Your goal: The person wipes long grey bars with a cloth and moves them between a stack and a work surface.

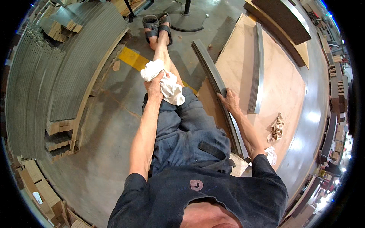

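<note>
My left hand (pixel 155 85) is closed round a crumpled white cloth (pixel 173 93), which bulges out on both sides of the fist above my knees. My right hand (pixel 230 102) rests on a long, dark grey metal profile (pixel 208 62), its fingers curled over the edge. This profile lies lengthwise beside my right thigh, along the near side of a wooden board (pixel 281 76). On the board, farther right, lies a short stack of thin grey metal strips (pixel 256 72), apart from my hand. Where the right fingertips go over the profile's edge is partly hidden.
A large stack of grey metal strips (pixel 87 57) on wood stands at the left. Crumpled brown paper (pixel 276 127) lies on the board, with a white cloth or paper (pixel 271 155) nearer me. Dark panels (pixel 285 19) stand at the far right. Yellow tape (pixel 133 59) crosses the floor.
</note>
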Tool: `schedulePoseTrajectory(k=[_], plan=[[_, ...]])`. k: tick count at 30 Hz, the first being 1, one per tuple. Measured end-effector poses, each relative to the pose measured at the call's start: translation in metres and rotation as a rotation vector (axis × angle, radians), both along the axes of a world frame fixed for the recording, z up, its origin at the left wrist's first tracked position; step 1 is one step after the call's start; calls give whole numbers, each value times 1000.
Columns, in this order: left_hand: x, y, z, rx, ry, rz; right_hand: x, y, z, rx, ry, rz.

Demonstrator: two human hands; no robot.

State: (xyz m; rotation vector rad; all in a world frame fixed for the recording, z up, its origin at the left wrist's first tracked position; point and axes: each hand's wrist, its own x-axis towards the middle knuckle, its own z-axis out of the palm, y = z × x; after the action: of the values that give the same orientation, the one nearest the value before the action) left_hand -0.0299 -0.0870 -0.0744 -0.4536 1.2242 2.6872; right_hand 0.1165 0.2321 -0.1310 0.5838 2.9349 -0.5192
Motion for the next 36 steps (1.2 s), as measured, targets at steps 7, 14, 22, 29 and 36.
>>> schedulePoseTrajectory(k=[7,14,22,29,36], plan=[[-1,0,-5,52,7,0,-7,-3,-11,20,19,0],[-3,-4,-14,2,51,-44,-7,6,-18,56,-40,24],[0,-7,-10,-22,45,-166,-14,53,18,95,146,-115],[1,-9,-2,40,50,-299,6,153,28,346,211,-459],[2,-1,-2,-143,81,-115,19,174,6,235,72,-573]])
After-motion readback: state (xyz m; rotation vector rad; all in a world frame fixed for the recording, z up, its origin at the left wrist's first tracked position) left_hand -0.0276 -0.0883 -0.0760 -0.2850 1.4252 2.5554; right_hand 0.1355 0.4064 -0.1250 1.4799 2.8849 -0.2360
